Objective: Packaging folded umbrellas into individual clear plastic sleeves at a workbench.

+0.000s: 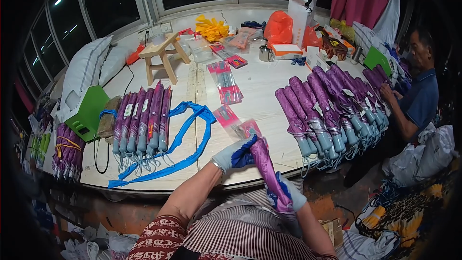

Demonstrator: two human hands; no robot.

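Observation:
A folded purple umbrella (264, 161) slants in front of my body at the table's front edge. My left hand (239, 155), in a grey and blue work glove, grips it near its far end. A clear and pink plastic sleeve (249, 127) shows at that end; I cannot tell how far it covers the umbrella. My right hand (287, 193), gloved alike, is wrapped round the umbrella's near end and hides its handle. Just beyond my left hand, another pink and clear sleeve (225, 115) lies flat on the table.
Folded purple umbrellas with grey handles lie in a large pile (332, 110) at right and a row (142, 120) at left. A blue strap (208, 135) loops between. Behind stand a small wooden stool (163, 58) and pink packs (224, 82). A co-worker (416, 91) handles umbrellas at far right.

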